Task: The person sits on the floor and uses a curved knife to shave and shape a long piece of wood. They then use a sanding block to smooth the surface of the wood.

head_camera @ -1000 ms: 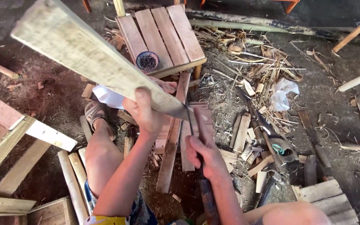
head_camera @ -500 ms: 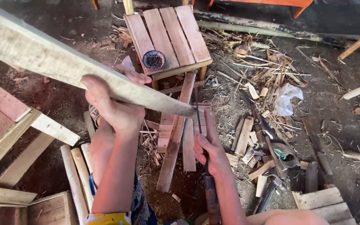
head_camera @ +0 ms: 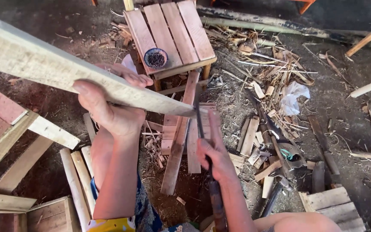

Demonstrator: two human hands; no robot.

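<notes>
The left hand [head_camera: 112, 114] gripped a pale plank [head_camera: 65, 71]; the right hand [head_camera: 214, 154] held a dark-handled blade [head_camera: 200, 124] against the plank's end.

Soft, even daylight — no glare, faint shadows; top corners fall dim, wide-angle edges bend, focus mostly sharp.

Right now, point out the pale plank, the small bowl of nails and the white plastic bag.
pale plank [head_camera: 44, 64], head view, on its broad face.
small bowl of nails [head_camera: 156, 58], head view, on the dark nails inside.
white plastic bag [head_camera: 293, 96], head view, on its crumpled middle.
</notes>
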